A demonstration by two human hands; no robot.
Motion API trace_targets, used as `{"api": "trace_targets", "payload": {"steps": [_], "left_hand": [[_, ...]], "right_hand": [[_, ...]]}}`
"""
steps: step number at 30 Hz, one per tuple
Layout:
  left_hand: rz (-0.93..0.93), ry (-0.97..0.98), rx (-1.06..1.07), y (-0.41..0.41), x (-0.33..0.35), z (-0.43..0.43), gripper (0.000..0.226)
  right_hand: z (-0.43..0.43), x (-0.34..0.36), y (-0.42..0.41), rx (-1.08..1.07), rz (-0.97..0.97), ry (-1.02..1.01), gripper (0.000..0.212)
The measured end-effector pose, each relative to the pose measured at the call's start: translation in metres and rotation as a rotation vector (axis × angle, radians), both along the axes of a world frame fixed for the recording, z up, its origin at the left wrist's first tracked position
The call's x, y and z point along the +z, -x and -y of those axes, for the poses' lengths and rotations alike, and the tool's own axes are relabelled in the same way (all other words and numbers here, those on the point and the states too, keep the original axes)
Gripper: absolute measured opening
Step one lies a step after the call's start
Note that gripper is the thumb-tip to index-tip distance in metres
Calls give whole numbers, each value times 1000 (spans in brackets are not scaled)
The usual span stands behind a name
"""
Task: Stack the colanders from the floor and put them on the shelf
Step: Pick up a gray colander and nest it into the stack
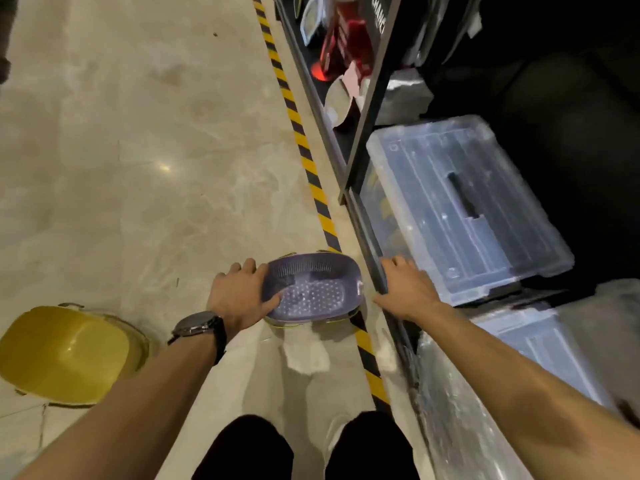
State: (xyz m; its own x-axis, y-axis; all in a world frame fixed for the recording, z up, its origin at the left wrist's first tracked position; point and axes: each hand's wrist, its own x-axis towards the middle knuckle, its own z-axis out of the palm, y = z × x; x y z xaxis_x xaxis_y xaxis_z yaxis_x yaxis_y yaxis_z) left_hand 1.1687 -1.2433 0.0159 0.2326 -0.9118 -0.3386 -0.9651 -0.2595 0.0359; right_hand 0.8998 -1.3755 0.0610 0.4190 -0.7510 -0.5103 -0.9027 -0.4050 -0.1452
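Presently on the floor (138, 150): purple colander (313, 289), beside the striped tape (311, 178), sitting on a yellow-rimmed piece underneath. Left hand (239, 296) grips its left rim, thumb inside. Right hand (408, 289) rests on the shelf (363, 216) front rail, fingers relaxed. Yellow basin (65, 355) lies well apart, leftward.

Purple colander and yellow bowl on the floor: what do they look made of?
The purple colander looks like moulded plastic with a matte to satin finish: even colour, thin rim, regular holes and slots. The yellow bowl is likely plastic too, glossier and slightly translucent, with soft highlights inside. Blur leaves the finish uncertain.
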Motion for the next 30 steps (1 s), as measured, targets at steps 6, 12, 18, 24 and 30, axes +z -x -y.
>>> {"api": "trace_targets", "payload": {"steps": [6, 12, 18, 24, 30], "left_hand": [[-8, 115, 54, -16, -160, 10, 70], [-63, 257, 102, -34, -250, 18, 76], [-300, 360, 478, -31, -283, 23, 63], [-526, 428, 788, -26, -294, 36, 66], [-663, 497, 911, -22, -309, 36, 64]], "right_hand": [[23, -166, -14, 43, 5, 76, 61], [38, -264, -10, -107, 183, 137, 81], [43, -312, -25, -556, 511, 7, 60], [55, -336, -34, -980, 763, -102, 58], [51, -345, -33, -1030, 811, -72, 53]]}}
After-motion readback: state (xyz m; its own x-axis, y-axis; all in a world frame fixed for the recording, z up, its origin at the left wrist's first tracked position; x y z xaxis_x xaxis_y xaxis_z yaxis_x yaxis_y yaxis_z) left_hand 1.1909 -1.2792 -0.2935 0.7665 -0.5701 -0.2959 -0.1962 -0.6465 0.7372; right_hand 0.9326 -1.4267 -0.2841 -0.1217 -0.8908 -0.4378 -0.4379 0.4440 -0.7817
